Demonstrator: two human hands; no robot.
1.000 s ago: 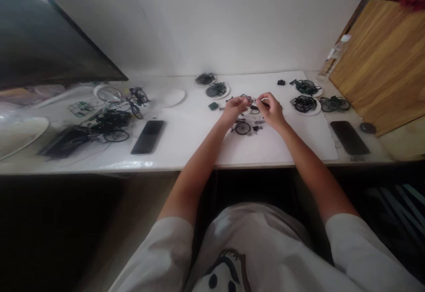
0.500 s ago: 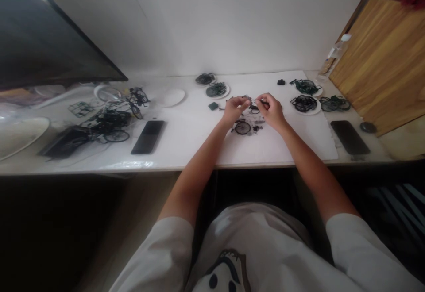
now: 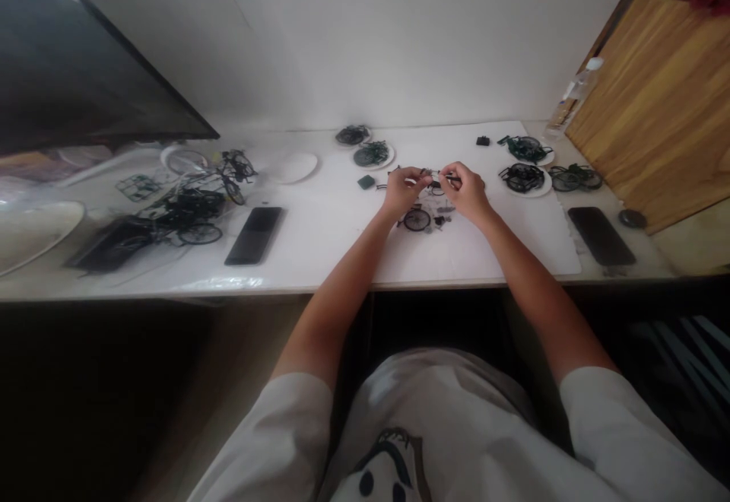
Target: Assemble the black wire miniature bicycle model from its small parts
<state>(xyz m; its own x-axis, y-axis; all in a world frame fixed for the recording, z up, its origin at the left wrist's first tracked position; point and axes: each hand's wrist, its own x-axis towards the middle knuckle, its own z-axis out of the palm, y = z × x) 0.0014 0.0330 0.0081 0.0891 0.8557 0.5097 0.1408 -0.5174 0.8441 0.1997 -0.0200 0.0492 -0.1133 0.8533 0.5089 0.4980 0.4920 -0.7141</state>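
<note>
Over the white sheet, the fingertips of my left hand (image 3: 402,192) are pinched on a small thin part whose kind I cannot make out. Close beside it, my right hand (image 3: 466,190) is closed in a pinch around a thin dark stick-like piece (image 3: 453,178). The two sets of fingertips nearly meet. Just below them on the sheet lie a miniature bicycle wheel (image 3: 417,219) and several tiny dark parts (image 3: 439,220). More dark pieces behind my fingers are partly hidden.
White plates of dark model bicycle parts stand at the back (image 3: 390,158) and right (image 3: 546,185). Phones lie left (image 3: 254,236) and right (image 3: 601,236). Assembled miniature bicycles (image 3: 233,175) stand left. A plastic bottle (image 3: 573,99) leans near a wooden board (image 3: 655,106).
Both hands keep their pinch in almost the same place. Only the fingertips and the small part between them have shifted slightly.
</note>
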